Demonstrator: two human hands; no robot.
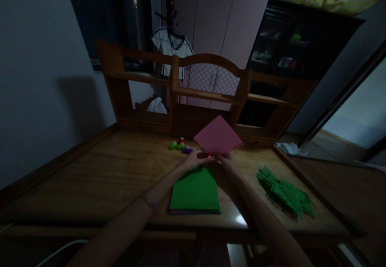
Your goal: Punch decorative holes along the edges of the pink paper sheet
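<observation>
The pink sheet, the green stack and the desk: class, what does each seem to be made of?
Pink sheet: probably thin matte paper or craft foam; it stands flat, with a notched edge, held by the left hand and right hand. Green stack: similar matte sheets, layered edges visible. Desk: wood with a glossy varnish; grain and a light reflection show.

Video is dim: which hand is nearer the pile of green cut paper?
Right. The right hand holds the pink sheet, pile on its side; the left hand sits farther away.
</observation>
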